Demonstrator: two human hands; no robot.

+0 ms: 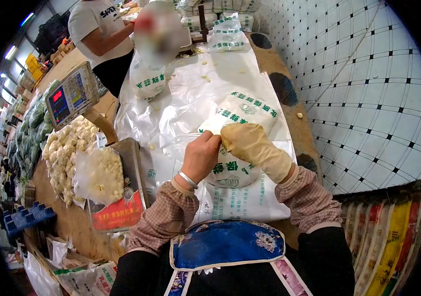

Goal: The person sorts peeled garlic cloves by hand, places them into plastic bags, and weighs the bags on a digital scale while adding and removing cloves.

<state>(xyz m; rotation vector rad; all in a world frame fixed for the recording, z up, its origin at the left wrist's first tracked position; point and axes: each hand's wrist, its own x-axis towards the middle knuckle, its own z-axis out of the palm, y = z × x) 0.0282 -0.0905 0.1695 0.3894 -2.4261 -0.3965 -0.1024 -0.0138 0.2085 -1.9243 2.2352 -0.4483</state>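
My left hand (202, 155), bare with a bracelet at the wrist, is closed at the top of a white plastic bag with green print (230, 172). My right hand (250, 144), in a pale yellow glove, is closed against the same bag's top, its fingers touching those of my left hand. The gathered part of the bag lies mostly hidden between the fingers. Right behind it lies another printed bag (244, 109). Both rest on white plastic sheeting (195, 79).
At the left, a scale (75, 94) holds a clear bag of pale cloves (103, 175), beside a large heap of cloves (67, 143). Another person (99, 29) stands at the far left. Farther back are more filled bags (228, 37). A tiled wall (363, 98) rises at the right.
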